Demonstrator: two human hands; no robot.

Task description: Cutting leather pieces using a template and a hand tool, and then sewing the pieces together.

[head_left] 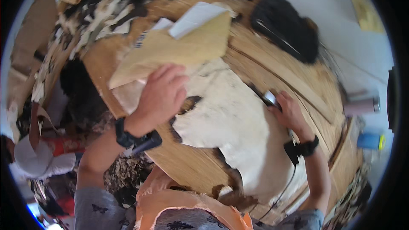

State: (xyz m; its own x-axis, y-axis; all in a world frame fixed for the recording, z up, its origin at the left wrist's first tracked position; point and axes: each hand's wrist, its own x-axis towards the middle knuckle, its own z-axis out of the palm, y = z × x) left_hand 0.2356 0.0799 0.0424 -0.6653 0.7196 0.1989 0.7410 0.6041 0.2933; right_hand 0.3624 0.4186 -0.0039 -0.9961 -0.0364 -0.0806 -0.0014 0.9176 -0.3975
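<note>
I have the pale hide (230, 115) at mid-frame, its upper part covered by a tan sheet (189, 51) bearing dark characters; beside its right edge the right hand (292, 111) grips a silver-ended tool (270, 98), partly hidden; the blurred left hand (164, 91) spreads open over the sheet, contact unclear

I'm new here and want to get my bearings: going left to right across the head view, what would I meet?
White cap on another person → the wearer's left hand → shiny-ended tool → the right hand holding it → mauve bottle.
</note>
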